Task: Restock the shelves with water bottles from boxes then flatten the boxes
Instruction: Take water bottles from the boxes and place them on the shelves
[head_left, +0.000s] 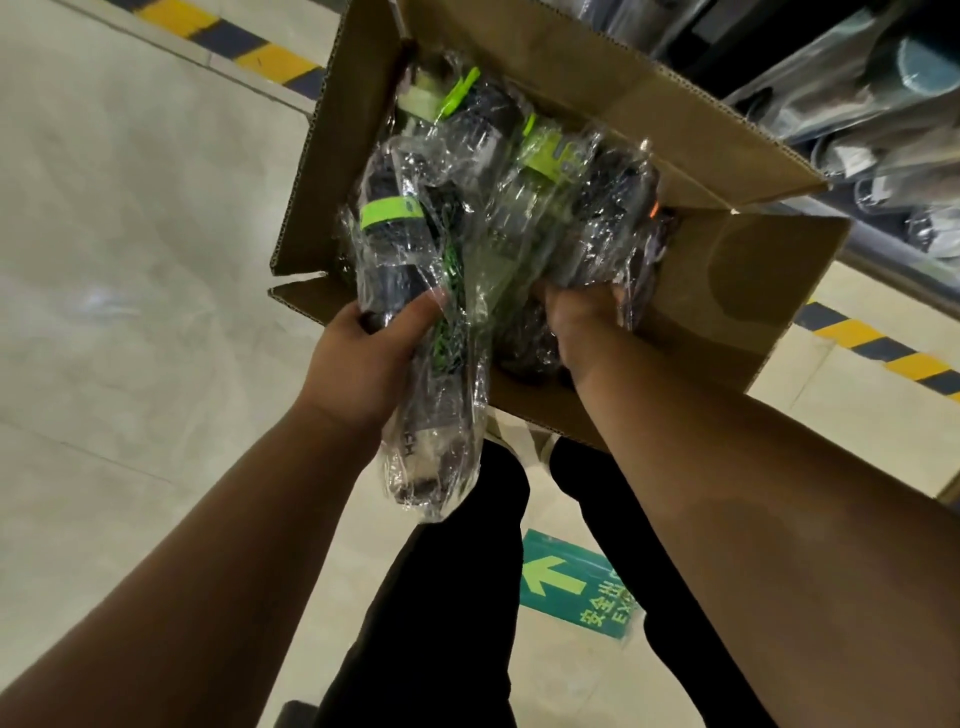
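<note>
An open cardboard box (727, 291) stands on the floor in front of me, its flaps spread out. Inside lie several dark water bottles with lime-green bands, each in a clear plastic bag. My left hand (374, 358) grips one bagged bottle (410, 291) around its middle; the bottle's lower end hangs over the box's near edge. My right hand (576, 322) reaches into the box and grips the end of another bagged bottle (587, 218); its fingertips are hidden under the plastic.
A shelf (893, 156) with bagged dark goods runs along the top right, just behind the box. Yellow-black hazard tape (249, 47) crosses the tiled floor. My legs in black trousers (452, 597) stand below the box, beside a green exit arrow sticker (571, 582).
</note>
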